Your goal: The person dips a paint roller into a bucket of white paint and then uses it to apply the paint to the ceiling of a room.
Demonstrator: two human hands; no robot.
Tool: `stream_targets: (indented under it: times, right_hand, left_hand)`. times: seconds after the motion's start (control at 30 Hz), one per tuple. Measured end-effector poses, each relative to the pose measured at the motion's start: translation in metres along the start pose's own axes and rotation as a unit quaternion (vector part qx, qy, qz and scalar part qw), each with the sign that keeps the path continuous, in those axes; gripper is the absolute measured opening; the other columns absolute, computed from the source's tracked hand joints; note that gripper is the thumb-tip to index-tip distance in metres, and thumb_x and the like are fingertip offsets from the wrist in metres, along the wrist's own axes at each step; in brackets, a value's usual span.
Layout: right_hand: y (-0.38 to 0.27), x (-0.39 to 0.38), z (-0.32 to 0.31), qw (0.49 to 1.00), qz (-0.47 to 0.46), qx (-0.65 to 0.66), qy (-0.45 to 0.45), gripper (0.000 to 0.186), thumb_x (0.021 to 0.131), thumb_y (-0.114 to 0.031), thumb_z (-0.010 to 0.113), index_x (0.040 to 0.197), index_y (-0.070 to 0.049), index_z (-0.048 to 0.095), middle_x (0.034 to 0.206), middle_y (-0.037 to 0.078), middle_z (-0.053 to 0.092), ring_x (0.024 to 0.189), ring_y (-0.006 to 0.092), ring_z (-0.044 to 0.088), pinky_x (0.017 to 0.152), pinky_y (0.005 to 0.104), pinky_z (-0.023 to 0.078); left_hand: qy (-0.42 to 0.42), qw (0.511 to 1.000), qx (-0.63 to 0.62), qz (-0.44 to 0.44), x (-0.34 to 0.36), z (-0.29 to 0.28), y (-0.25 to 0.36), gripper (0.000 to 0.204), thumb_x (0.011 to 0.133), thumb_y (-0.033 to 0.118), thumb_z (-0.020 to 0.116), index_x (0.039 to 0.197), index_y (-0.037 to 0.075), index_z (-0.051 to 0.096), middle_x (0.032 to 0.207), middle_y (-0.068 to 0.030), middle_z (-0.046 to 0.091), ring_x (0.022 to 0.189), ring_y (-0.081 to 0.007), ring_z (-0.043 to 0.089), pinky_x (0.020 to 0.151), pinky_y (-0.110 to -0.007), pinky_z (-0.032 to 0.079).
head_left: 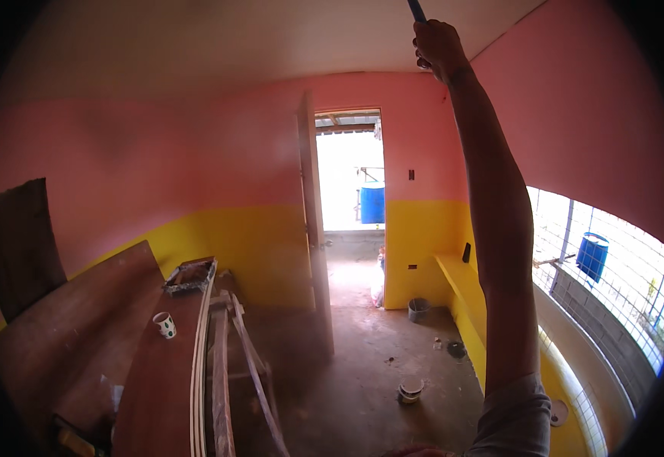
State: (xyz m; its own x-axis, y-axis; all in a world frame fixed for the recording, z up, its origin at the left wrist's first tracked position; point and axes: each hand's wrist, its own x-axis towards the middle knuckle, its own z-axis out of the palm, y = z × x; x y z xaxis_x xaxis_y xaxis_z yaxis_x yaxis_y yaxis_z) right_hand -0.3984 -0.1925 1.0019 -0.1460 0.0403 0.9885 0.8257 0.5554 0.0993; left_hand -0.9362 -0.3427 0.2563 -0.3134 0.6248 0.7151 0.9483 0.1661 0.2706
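Observation:
My right arm reaches high up on the right side of the view. The fingers of my right hand [438, 47] are wrapped round a slim dark blue handle [416, 10]. Its upper end runs out past the top edge, so I cannot tell what it belongs to. Behind the fist are the pale ceiling [271, 38] and the top of the pink wall [576, 91]. My left hand does not show.
A brown bench [145, 381] on the left bears a paint tray [189, 276], a cup [164, 325] and long wooden strips [201, 365]. An open door [315, 244] stands ahead. A bucket [418, 309] and a paint can [410, 391] are on the floor; a meshed window [614, 266] is at right.

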Motion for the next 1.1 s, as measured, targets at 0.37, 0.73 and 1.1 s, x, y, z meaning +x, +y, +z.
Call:
stream_targets:
  times: [0.37, 0.73, 1.1]
  right_hand:
    - [-0.05, -0.032, 0.045, 0.961, 0.219, 0.113, 0.123, 0.015, 0.092, -0.016, 0.049, 0.084, -0.003, 0.05, 0.061, 0.001, 0.044, 0.044, 0.009, 0.04, 0.037, 0.0265, 0.032]
    - [-0.214, -0.057, -0.013, 0.968, 0.134, 0.131, 0.168, 0.022, 0.088, -0.016, 0.051, 0.08, 0.004, 0.055, 0.056, 0.005, 0.05, 0.04, 0.0132, 0.047, 0.038, 0.0305, 0.037]
    - [-0.331, -0.085, -0.052, 0.953, 0.201, 0.195, 0.121, 0.013, 0.094, -0.015, 0.046, 0.089, -0.004, 0.051, 0.062, -0.002, 0.041, 0.047, 0.0049, 0.031, 0.042, 0.0241, 0.027]
  left_hand:
    - [-0.106, 0.983, 0.134, -0.066, -0.006, 0.009, -0.008, 0.026, 0.079, 0.03, 0.06, 0.098, 0.014, 0.068, 0.092, -0.0123, 0.066, 0.088, -0.0336, 0.06, 0.085, -0.049, 0.045]
    - [-0.058, 0.997, -0.035, -0.027, -0.013, 0.016, -0.018, 0.023, 0.08, 0.022, 0.061, 0.1, 0.012, 0.067, 0.091, -0.0117, 0.066, 0.086, -0.0319, 0.062, 0.079, -0.045, 0.048]
    - [-0.052, 0.965, -0.246, 0.077, -0.004, 0.006, -0.029, 0.022, 0.077, 0.013, 0.062, 0.098, 0.009, 0.063, 0.09, -0.0161, 0.063, 0.083, -0.0347, 0.061, 0.074, -0.048, 0.047]
